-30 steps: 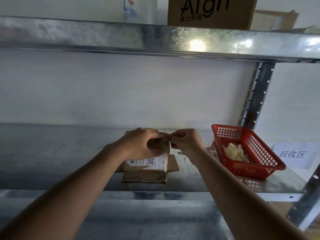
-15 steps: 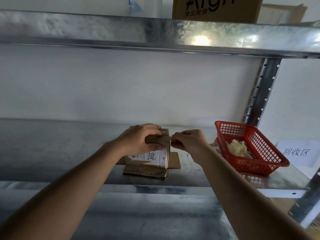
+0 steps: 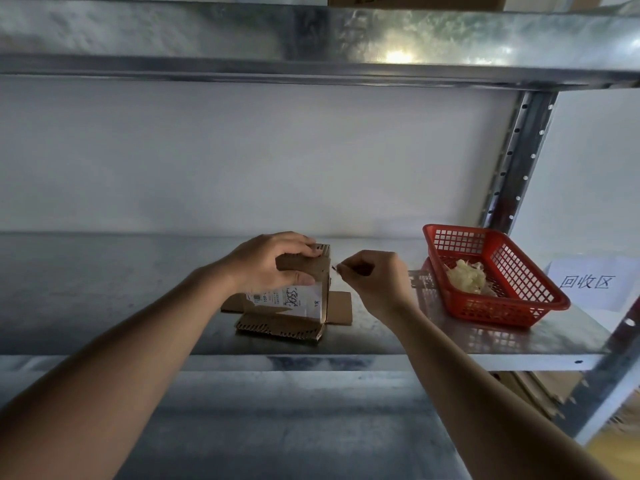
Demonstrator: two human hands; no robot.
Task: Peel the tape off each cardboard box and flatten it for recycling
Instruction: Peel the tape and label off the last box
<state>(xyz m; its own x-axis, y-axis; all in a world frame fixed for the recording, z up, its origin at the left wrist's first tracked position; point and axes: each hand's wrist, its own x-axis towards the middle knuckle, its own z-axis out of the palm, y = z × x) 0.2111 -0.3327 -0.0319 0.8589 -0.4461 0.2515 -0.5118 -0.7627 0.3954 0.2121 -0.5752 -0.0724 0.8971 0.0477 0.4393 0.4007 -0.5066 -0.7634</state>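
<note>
With the left hand gripping the box firmly, the right hand, fingers pinching a tape end, should pull slowly, low along the edge.

dim, soft daylight | glare patch on upper shelf | wide-angle bend at edges | forearms shadowed
</note>
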